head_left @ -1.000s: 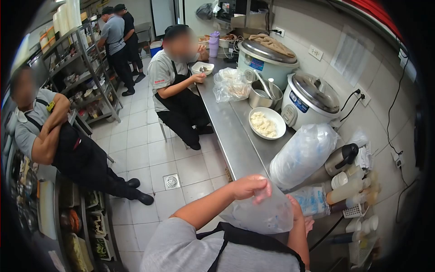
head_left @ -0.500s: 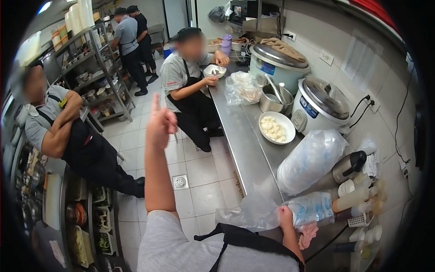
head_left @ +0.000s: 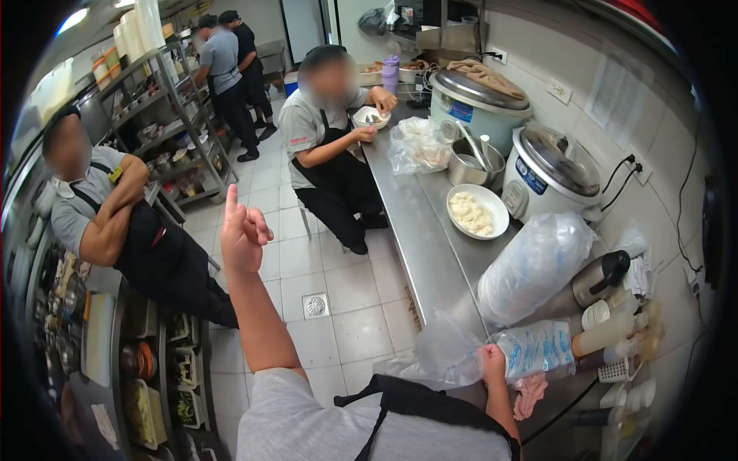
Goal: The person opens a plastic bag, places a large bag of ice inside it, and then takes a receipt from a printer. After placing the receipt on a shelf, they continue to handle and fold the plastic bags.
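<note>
My left hand (head_left: pixel 246 234) is raised over the floor, empty, its index finger stretched up and its other fingers loosely bent. At the lower right, my right hand (head_left: pixel 493 363) is closed on a clear plastic bag (head_left: pixel 450 355) by the counter's near edge. Just right of that hand lies a clear pack with blue print (head_left: pixel 536 347), with a pink cloth (head_left: pixel 529 396) below it. A large wrapped stack (head_left: pixel 534 269) rests on the steel counter (head_left: pixel 430 223), beyond my right hand. Farther back is a white bowl of rice (head_left: pixel 473 213).
One person (head_left: pixel 330 138) sits at the counter with a small bowl (head_left: pixel 370 117); another (head_left: pixel 115 200) stands at left with arms crossed. Two people are at the back. Rice cookers (head_left: pixel 550 165), a metal pot (head_left: pixel 473 165), a kettle (head_left: pixel 600 276) and bottles line the wall side.
My left hand has moved left and down in the view, its index finger still raised. My right hand keeps its grip on the bag. The surroundings have shifted slightly in the view.
</note>
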A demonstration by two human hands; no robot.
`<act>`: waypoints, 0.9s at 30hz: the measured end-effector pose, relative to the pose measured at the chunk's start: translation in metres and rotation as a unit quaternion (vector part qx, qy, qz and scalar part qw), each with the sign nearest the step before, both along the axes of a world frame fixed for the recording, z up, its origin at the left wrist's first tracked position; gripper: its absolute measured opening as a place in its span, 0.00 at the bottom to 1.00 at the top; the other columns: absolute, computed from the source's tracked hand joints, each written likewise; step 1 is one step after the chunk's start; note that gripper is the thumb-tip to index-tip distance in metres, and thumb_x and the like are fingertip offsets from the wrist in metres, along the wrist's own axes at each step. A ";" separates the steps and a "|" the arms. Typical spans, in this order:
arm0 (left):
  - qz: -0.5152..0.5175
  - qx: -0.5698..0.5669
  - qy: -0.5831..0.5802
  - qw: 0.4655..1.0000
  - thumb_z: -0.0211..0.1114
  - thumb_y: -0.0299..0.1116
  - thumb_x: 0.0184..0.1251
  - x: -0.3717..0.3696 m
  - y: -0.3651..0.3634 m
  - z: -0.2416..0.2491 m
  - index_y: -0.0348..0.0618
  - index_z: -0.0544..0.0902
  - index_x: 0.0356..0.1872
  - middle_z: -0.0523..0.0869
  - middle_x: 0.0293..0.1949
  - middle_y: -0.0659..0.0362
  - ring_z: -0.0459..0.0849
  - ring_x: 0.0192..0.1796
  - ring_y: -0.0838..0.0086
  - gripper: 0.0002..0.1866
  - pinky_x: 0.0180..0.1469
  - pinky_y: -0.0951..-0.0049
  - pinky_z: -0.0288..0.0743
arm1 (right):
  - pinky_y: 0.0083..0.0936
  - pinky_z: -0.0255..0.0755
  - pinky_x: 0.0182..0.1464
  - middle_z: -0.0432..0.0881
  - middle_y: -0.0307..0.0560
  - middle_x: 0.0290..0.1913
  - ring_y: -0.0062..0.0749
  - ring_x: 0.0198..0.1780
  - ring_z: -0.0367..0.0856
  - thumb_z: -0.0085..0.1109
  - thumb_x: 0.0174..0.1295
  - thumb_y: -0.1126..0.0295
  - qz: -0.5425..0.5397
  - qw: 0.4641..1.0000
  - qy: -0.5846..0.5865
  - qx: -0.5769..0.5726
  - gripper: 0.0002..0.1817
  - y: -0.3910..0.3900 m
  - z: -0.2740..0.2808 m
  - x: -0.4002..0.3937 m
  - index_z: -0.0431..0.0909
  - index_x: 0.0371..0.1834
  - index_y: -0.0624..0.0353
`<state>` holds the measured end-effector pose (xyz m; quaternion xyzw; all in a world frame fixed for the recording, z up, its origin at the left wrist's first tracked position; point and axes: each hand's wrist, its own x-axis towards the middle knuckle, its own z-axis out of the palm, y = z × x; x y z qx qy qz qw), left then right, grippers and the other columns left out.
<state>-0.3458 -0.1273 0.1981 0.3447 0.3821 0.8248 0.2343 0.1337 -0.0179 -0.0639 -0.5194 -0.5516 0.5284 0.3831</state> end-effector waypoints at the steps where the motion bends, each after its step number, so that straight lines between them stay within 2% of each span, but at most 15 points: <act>1: -0.004 -0.001 -0.002 1.000 0.39 0.37 0.65 0.000 -0.001 -0.002 0.42 0.42 0.63 0.71 0.17 0.61 0.66 0.11 0.81 0.28 0.19 0.79 0.70 | 0.13 0.63 0.25 0.72 0.35 0.20 0.15 0.21 0.67 0.53 0.51 0.75 0.001 1.000 0.002 -0.005 0.04 0.000 0.001 0.000 0.70 0.23 0.62; 2: -0.001 -0.010 -0.007 1.000 0.40 0.37 0.65 0.000 -0.001 -0.004 0.41 0.43 0.62 0.71 0.16 0.61 0.66 0.11 0.81 0.28 0.19 0.79 0.70 | 0.14 0.63 0.25 0.72 0.35 0.20 0.15 0.21 0.67 0.53 0.51 0.75 0.001 1.000 0.005 -0.008 0.04 0.001 0.001 0.000 0.70 0.23 0.62; 5: -0.021 -0.012 -0.020 1.000 0.40 0.36 0.64 -0.001 -0.002 -0.010 0.40 0.37 0.62 0.72 0.16 0.60 0.67 0.11 0.80 0.30 0.18 0.79 0.69 | 0.14 0.63 0.26 0.72 0.36 0.20 0.15 0.22 0.67 0.53 0.50 0.75 -0.004 1.000 -0.002 0.001 0.04 0.002 -0.003 0.002 0.69 0.23 0.62; 14: -0.002 -0.084 -0.024 0.996 0.41 0.37 0.64 -0.004 -0.008 -0.023 0.41 0.45 0.62 0.70 0.15 0.62 0.65 0.12 0.82 0.28 0.19 0.79 0.68 | 0.14 0.64 0.28 0.72 0.37 0.21 0.16 0.24 0.67 0.53 0.50 0.75 -0.012 1.000 -0.005 0.016 0.04 -0.002 0.003 -0.001 0.69 0.22 0.63; 18: -0.005 -0.118 -0.045 0.992 0.42 0.38 0.64 -0.009 -0.012 -0.037 0.42 0.45 0.62 0.70 0.15 0.61 0.65 0.12 0.81 0.28 0.19 0.78 0.68 | 0.14 0.63 0.27 0.72 0.36 0.21 0.15 0.24 0.67 0.52 0.50 0.76 -0.010 1.000 0.019 0.009 0.04 -0.002 0.005 -0.002 0.69 0.22 0.63; 22: -0.019 -0.174 -0.087 0.981 0.46 0.38 0.62 -0.027 -0.017 -0.066 0.44 0.42 0.63 0.73 0.17 0.59 0.69 0.13 0.79 0.32 0.18 0.77 0.68 | 0.14 0.62 0.26 0.70 0.35 0.20 0.15 0.23 0.65 0.52 0.50 0.76 -0.009 0.998 -0.038 0.043 0.04 -0.001 -0.005 0.004 0.68 0.22 0.62; 25: 0.057 -0.200 -0.073 0.975 0.47 0.38 0.62 -0.042 -0.042 -0.041 0.45 0.43 0.63 0.73 0.18 0.58 0.69 0.13 0.79 0.32 0.17 0.79 0.67 | 0.14 0.61 0.25 0.68 0.35 0.20 0.15 0.22 0.64 0.51 0.50 0.76 0.002 0.997 -0.034 0.063 0.04 -0.001 -0.007 0.002 0.67 0.21 0.61; 27: 0.143 -0.174 0.027 0.974 0.46 0.37 0.63 -0.039 -0.069 0.004 0.45 0.45 0.63 0.73 0.18 0.60 0.68 0.14 0.81 0.30 0.18 0.83 0.66 | 0.14 0.60 0.25 0.67 0.34 0.19 0.15 0.22 0.63 0.51 0.51 0.76 0.005 0.997 -0.027 0.069 0.05 -0.003 0.002 -0.001 0.67 0.21 0.61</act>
